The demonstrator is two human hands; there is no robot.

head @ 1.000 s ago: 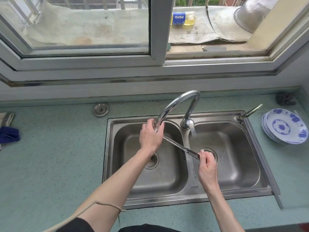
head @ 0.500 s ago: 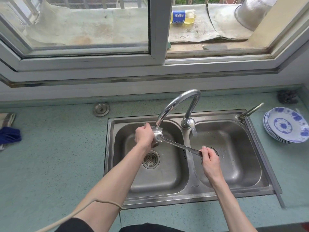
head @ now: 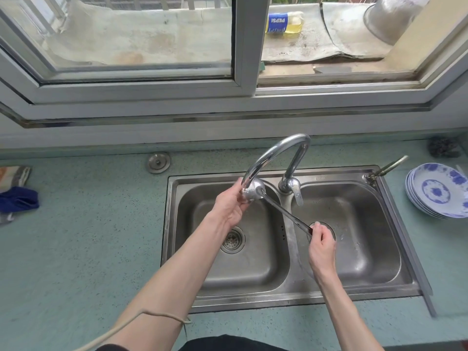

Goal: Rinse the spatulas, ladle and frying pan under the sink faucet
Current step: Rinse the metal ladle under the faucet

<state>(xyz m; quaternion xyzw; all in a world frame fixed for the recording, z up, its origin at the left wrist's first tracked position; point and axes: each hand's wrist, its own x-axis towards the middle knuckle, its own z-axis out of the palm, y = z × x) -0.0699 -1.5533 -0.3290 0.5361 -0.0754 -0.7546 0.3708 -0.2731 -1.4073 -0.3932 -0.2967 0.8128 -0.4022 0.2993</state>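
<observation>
Ladle (head: pixel 255 191) held bowl-up under faucet (head: pixel 276 153) spout, over left sink basin (head: pixel 243 264); bowl cupped by left hand (head: pixel 231 206), handle end pinched by right hand (head: pixel 321 247). Ladle rinse judged under way. Spatulas, frying pan not in view, presumably left. Both basins without dishes. Plate stack (head: pixel 438 191) on tabletop (head: pixel 83 244), right.

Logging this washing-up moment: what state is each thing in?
ladle: bowl under the spout, held at both ends
faucet: spout swung over the left basin
left hand: cups the ladle bowl
right hand: pinches the handle end
plates: stacked on the counter
window: right side open
</observation>
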